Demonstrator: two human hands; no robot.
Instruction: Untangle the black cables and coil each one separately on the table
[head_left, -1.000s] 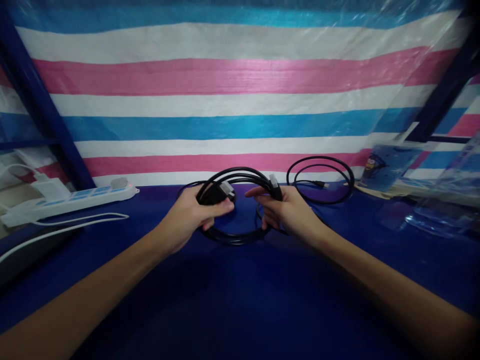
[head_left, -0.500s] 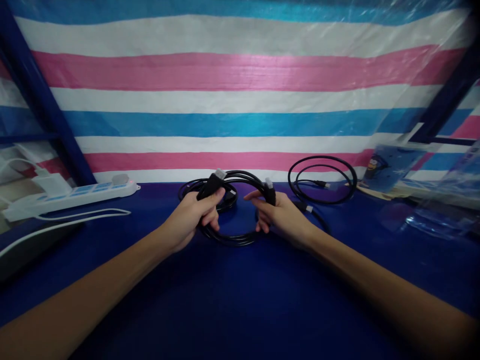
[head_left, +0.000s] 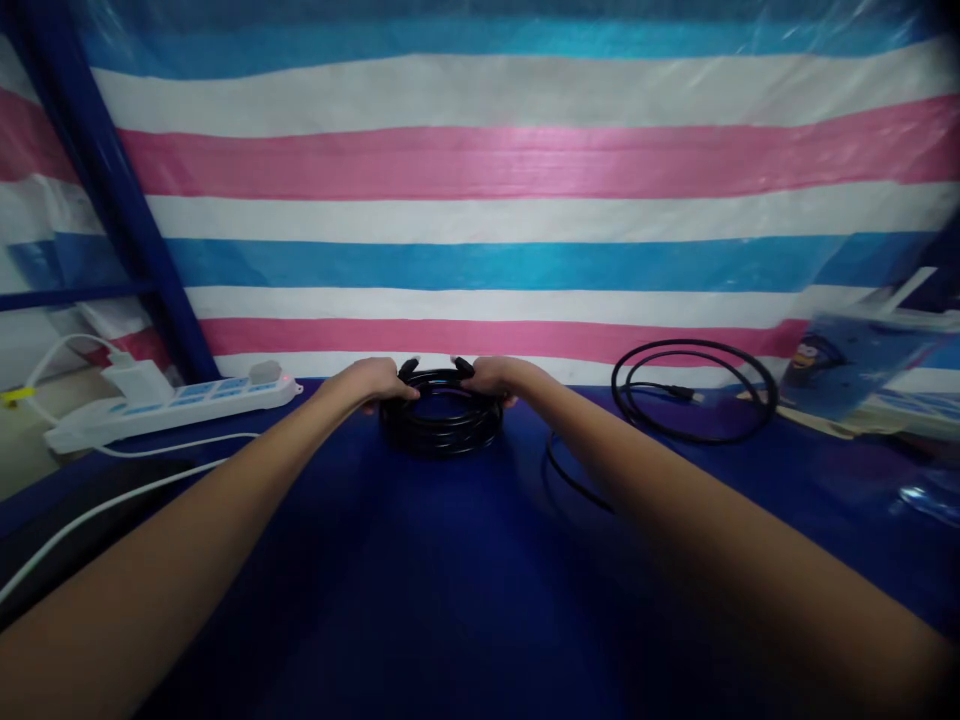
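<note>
A coiled black cable (head_left: 442, 440) is at the far middle of the blue table, its loops bunched together. My left hand (head_left: 381, 382) is closed on the left side of the coil, thumb lying over the top. On the opposite side my right hand (head_left: 491, 376) grips the coil, its fingers mostly hidden. Two dark connector ends stick up at the back, one (head_left: 409, 367) beside each hand. Whether another coil lies underneath I cannot tell.
To the right stands a looser black cable loop (head_left: 694, 440), with a strand of cable (head_left: 574, 485) near my right forearm. A white power strip (head_left: 217, 402) with plugs sits at left. Striped sheeting (head_left: 480, 220) hangs behind; a blue printed packet (head_left: 840, 365) is at right.
Both hands have moved away from me with the coil and lowered it to the far part of the table, where the other coil lay. The view has shifted left slightly.
</note>
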